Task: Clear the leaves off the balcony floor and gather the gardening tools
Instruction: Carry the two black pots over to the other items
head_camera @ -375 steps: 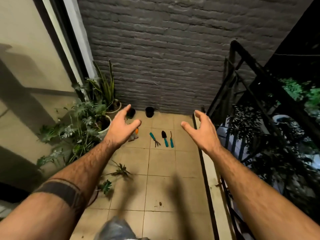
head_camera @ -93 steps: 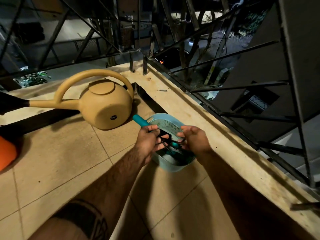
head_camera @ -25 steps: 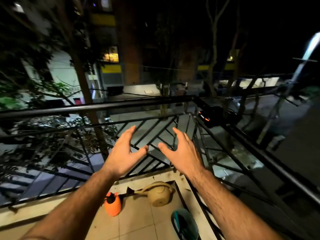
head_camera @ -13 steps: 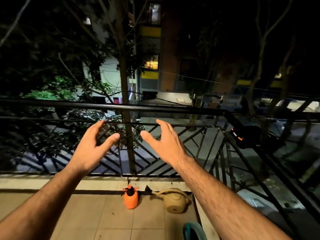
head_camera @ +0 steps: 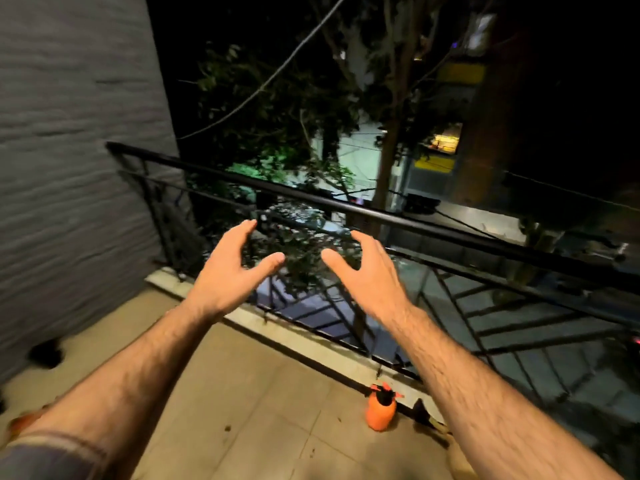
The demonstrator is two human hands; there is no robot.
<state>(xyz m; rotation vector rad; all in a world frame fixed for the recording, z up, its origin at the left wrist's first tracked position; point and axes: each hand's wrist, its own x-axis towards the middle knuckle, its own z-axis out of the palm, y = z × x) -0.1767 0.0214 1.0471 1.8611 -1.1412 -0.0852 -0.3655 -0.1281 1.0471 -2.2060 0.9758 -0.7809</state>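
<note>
Left hand (head_camera: 230, 271) and right hand (head_camera: 367, 275) reaching forward in the air, fingers spreading loose and grasping nothing, black railing (head_camera: 398, 220) running behind them, orange spray bottle (head_camera: 381, 412) standing on the tiled balcony floor (head_camera: 249, 393) near the railing base

Night scene: warm light falls on the tiled floor (head_camera: 242, 393), the background is dark, with motion blur and bent edges.

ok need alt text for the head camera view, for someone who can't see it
Two bare hands, the left hand and right hand, reach forward open and empty above a tiled balcony floor at night. Ahead runs a black metal railing with trees and lit buildings beyond; an orange spray bottle stands at its base, and a grey brick wall is on the left.
</note>
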